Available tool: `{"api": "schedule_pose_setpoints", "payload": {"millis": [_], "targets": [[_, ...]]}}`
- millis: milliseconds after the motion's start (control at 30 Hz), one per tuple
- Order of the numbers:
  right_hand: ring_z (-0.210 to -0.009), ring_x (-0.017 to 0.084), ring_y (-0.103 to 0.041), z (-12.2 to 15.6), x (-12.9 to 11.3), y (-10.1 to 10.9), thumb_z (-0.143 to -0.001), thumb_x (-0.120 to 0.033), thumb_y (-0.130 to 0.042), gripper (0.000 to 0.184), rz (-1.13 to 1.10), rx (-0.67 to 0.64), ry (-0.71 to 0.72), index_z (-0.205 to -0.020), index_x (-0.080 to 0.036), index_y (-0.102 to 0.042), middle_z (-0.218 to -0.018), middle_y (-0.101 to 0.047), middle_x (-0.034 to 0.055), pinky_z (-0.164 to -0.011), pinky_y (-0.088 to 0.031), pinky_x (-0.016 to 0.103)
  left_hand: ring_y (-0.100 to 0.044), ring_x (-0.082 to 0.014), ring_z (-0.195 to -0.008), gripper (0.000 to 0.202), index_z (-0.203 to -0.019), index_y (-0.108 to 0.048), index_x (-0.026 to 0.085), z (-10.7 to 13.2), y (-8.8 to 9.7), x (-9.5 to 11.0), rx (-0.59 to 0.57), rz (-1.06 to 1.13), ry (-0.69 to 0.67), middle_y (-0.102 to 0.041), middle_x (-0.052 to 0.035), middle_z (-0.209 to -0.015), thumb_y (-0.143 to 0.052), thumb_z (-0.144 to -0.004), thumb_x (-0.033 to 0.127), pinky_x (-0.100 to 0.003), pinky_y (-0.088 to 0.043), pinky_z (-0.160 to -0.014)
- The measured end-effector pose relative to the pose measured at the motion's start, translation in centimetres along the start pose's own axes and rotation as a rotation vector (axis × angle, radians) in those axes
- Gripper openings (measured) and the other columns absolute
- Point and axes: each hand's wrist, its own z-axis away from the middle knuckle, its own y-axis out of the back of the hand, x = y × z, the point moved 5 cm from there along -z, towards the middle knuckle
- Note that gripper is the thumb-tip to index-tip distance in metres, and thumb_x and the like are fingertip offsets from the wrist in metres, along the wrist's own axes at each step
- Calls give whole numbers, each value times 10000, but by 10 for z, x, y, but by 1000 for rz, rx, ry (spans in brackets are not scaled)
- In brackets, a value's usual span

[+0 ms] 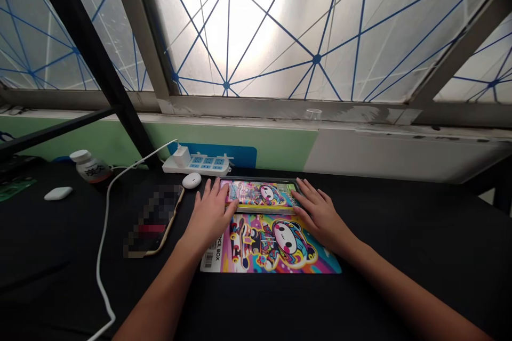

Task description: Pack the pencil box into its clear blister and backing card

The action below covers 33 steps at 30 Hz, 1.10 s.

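A flat pencil box (260,194) with a bright cartoon print lies crosswise on the dark tabletop. Just below it, a larger printed card (276,245) shows the same kind of cartoon bear figure, with a barcode and the lettering "...NCIL BOX" along its left edge. My left hand (212,205) rests with outstretched fingers on the box's left end. At the right end lies my right hand (316,208), its fingers also stretched out and slightly apart, the wrist beside the card's right edge. Parts of both box ends are covered by my fingers.
Left of my hands lie a phone (156,218), partly blurred, and a round white case (191,180). A white power strip (198,164) stands against the wall, its cable (106,224) running down the left side. A white bottle (90,166) and a white mouse-like object (58,193) are farther left.
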Motion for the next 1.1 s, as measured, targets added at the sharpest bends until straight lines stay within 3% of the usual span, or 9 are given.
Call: {"api": "schedule_pose_setpoints", "payload": {"millis": [167, 233, 300, 433, 500, 600, 700, 767, 1100], "targets": [[-1448, 315, -378, 11, -47, 23, -1023, -373, -444, 411, 70, 44, 226, -1352, -170, -583, -1564, -415, 192, -1137, -319, 562, -199, -340, -1522, 528, -1485, -446, 161, -7, 9, 31, 118, -13, -120, -291, -168, -1630, -350, -1040, 428, -611, -248, -1168], [-1414, 287, -432, 17, -72, 22, -1017, -383, -463, 388, -26, -69, 332, -1324, -192, -604, -1512, -500, 163, -1138, -346, 506, -192, -351, -1522, 570, -1504, -419, 158, -15, 4, 46, 75, 25, -157, -270, -173, -1637, -330, -1038, 474, -597, -267, -1164], [-1411, 287, -434, 23, -92, 16, -1005, -452, -482, 441, -127, -238, 375, -1356, -206, -586, -1507, -514, 138, -1147, -347, 495, -172, -402, -1516, 621, -1522, -393, 160, -25, -6, 54, -2, 5, -146, -255, -182, -1640, -327, -1024, 525, -665, -215, -1150], [-1512, 369, -197, 29, -100, 3, -885, -703, -535, 907, -221, -510, 274, -1588, -198, -264, -1645, -258, 152, -1192, -212, 601, -165, -444, -1507, 681, -1539, -379, 169, -39, -23, 50, -78, -54, -99, -263, -186, -1635, -264, -1012, 585, -722, -117, -1134], [-1522, 387, -132, 31, -95, 2, -854, -742, -538, 1008, -221, -569, 229, -1612, -205, -145, -1667, -168, 156, -1195, -134, 636, -174, -428, -1509, 687, -1545, -372, 182, -42, -25, 42, -84, -52, -108, -267, -173, -1636, -243, -1011, 595, -710, -126, -1139], [-1487, 377, -263, 30, -88, 7, -889, -703, -528, 868, -207, -543, 167, -1579, -234, -290, -1637, -289, 151, -1191, -143, 633, -182, -408, -1513, 671, -1544, -377, 201, -43, -24, 32, -92, -61, -131, -282, -155, -1634, -258, -1010, 590, -709, -120, -1140], [-1313, 348, -486, 25, -81, 12, -928, -609, -553, 644, -164, -415, 63, -1437, -215, -507, -1440, -548, 151, -1127, -311, 571, -180, -399, -1515, 665, -1545, -378, 189, -42, -23, 28, -83, -72, -141, -281, -156, -1634, -266, -1014, 573, -693, -121, -1149], [-1169, 337, -553, 22, -77, 12, -926, -558, -591, 563, -104, -335, 9, -1346, -184, -568, -1276, -622, 146, -1020, -415, 523, -180, -401, -1515, 669, -1550, -370, 178, -40, -23, 27, -68, -79, -134, -283, -164, -1632, -259, -1017, 569, -688, -136, -1149], [-858, 261, -567, 23, -86, 12, -961, -441, -568, 228, 9, -205, -6, -916, -218, -560, -945, -601, 79, -751, -456, 397, -194, -403, -1510, 655, -1537, -395, 186, -33, -21, 22, -47, -76, -136, -307, -166, -1623, -269, -1019, 566, -680, -166, -1147]]}}
